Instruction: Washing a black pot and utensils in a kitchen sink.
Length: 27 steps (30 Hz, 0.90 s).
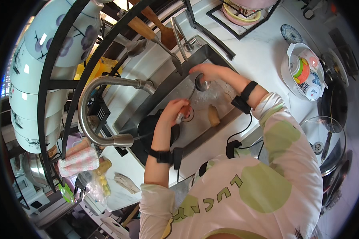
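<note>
A metal ladle (201, 85) lies slantwise over the steel sink (197, 131). My left hand (176, 110) is closed around its handle, which shows some orange-red near the grip. At the other end, my right hand (208, 71) has its fingers on the ladle's bowl; the fingertips are partly hidden. On the sink floor, near the drain, rests a yellowish-brown oblong thing (213, 115) whose kind I cannot tell. A black pan or pot (148, 130) stands in the sink's left part, partly behind my left forearm. Wet, shiny patches show on the sink floor.
A curved steel faucet (86, 110) arches over the sink's left side. A black rack (52, 86) holds stacked bowls (45, 104); a spatula (163, 33) and other utensils hang nearby. Right of the sink are a white basin (287, 73) of dishes and a glass lid (341, 143). Cables hang from my wrist straps.
</note>
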Motion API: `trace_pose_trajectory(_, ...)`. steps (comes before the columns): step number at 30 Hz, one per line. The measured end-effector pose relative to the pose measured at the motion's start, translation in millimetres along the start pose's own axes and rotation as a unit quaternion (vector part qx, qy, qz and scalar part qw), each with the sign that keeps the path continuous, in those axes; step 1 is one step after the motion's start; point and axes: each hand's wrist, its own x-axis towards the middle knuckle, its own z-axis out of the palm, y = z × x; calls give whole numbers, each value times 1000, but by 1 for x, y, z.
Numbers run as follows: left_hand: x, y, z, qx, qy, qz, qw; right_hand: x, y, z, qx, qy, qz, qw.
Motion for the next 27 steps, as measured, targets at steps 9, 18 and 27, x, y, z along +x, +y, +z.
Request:
trace_pose_trajectory(9,46,70,58,-6,22,98,995,-3,-5,8,160,75,59,982)
trace_pose_trajectory(18,55,85,71,38,83,174,981,-1,12,17,88,93,155,980)
trace_pose_trajectory(27,51,79,56,49,89,168,980,5,-7,15,82,52,161,982)
